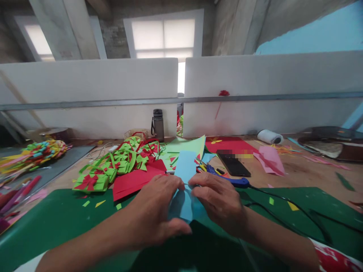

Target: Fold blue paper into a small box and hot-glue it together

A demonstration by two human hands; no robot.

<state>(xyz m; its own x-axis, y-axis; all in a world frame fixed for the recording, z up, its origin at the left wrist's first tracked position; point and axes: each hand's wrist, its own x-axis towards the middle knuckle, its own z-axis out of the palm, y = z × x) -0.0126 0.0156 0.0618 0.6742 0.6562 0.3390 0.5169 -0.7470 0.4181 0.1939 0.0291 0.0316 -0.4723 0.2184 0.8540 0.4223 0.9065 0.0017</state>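
Observation:
A light blue paper sheet (185, 168) lies on the dark green mat (56, 219) in front of me. My left hand (154, 211) and my right hand (218, 200) both rest on it, fingertips meeting near its middle and pinching along a fold. Each hand has its fingers bent down and pressed on the paper. The lower part of the sheet is partly hidden under my palms.
Green paper gift boxes with red bows (116, 162) and a red sheet (133, 181) lie to the left. A black phone (234, 164), blue-handled tool (227, 179) with black cable, pink paper (270, 158), a water bottle (158, 124), and coloured strips (31, 153) surround the mat.

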